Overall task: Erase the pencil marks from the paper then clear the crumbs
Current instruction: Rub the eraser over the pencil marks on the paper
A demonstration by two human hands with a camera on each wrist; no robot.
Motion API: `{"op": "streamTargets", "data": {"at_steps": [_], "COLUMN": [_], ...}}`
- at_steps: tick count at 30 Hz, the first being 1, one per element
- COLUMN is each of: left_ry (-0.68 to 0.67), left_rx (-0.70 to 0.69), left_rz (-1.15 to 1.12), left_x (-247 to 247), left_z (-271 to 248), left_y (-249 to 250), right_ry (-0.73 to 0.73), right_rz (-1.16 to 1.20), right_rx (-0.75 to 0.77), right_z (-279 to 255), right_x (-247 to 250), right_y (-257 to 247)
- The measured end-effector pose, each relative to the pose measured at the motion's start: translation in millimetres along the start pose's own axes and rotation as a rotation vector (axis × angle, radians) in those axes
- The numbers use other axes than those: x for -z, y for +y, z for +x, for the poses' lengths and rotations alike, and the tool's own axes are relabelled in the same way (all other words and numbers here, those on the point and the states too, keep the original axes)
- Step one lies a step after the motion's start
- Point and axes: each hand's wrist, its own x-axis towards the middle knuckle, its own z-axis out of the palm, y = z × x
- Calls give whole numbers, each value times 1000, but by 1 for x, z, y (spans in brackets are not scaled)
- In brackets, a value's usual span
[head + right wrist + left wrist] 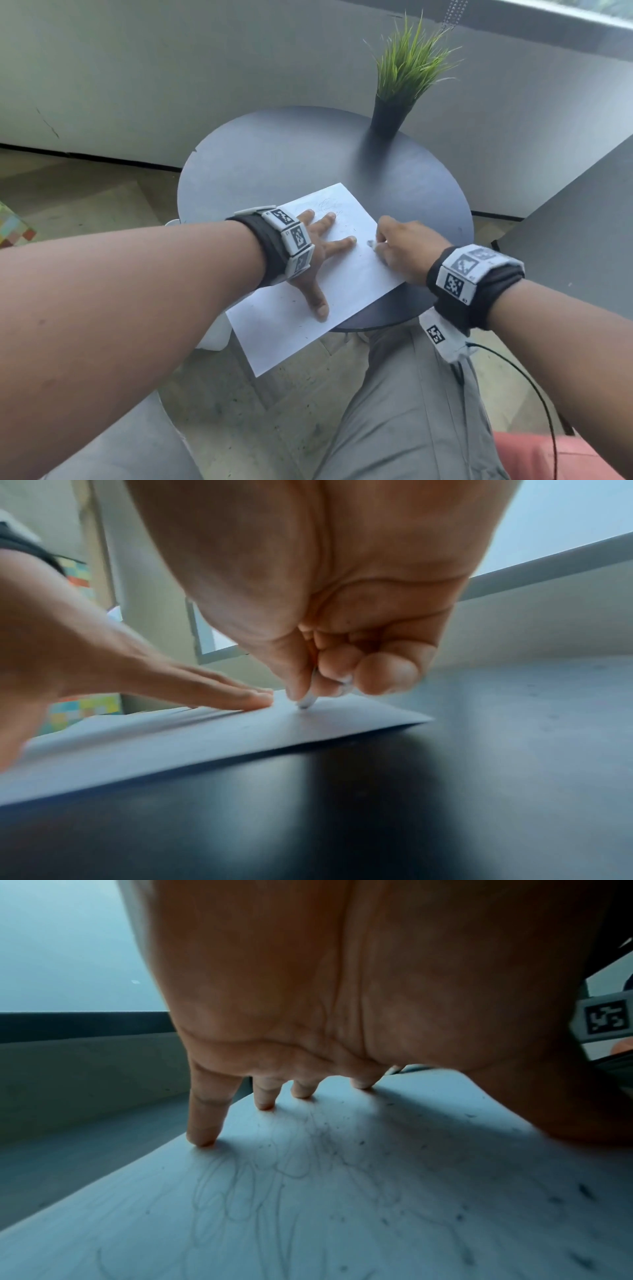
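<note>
Lower centre of the head view: the paper lies diagonally, its near corner overhanging the round table. The left hand lies flat with fingers splayed, pinning the sheet. The right hand, curled at the sheet's right edge, pinches a small white eraser, tip on the paper just beside the left forefinger. Remaining pencil marks lie up-frame, beyond the left fingertips (faint loops, blurry). Dark crumbs dot the sheet. A potted plant stands at the far rim.
</note>
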Motion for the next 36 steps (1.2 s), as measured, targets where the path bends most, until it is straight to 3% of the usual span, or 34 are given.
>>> {"op": "streamTargets", "data": {"at_steps": [3, 5, 10, 15, 16, 20, 22, 24, 26, 30, 31, 34, 36], "left_ry": [-3, -8, -3, -12, -10, -3, -12, -17, -18, -14, -19, -24, -26], "left_rx": [2, 4, 12, 16, 16, 21, 23, 22, 26, 22, 26, 26, 27], "left_rz": [6, 11, 26, 23, 26, 27, 25, 29, 45, 23, 18, 5, 4], "left_x": [2, 2, 3, 3, 3, 5, 6, 6, 5, 3, 3, 3, 2], "left_z": [0, 1, 2, 4, 4, 3, 3, 3, 3, 3, 3, 3, 3], "left_y": [1, 2, 3, 5, 5, 7, 8, 9, 9, 8, 8, 9, 8], "right_ry": [-58, -128, 2, -114, -114, 7, 13, -99, -166, -32, -4, -23, -121], "right_rz": [-36, -28, 4, 0, 10, 12, -38, -29, -11, 50, 37, 18, 26], "right_rx": [274, 355, 14, 379, 355, 16, 108, 319, 405, 20, -10, 181, 333], "right_z": [-28, -36, -7, -42, -39, -12, -20, -40, -49, -19, -17, -34, -53], "right_x": [-11, -15, -1, -21, -20, -7, -11, -19, -23, -7, -7, -17, -24], "right_y": [-28, -30, 5, -37, -31, 4, -9, -33, -38, 2, 5, -19, -36]}}
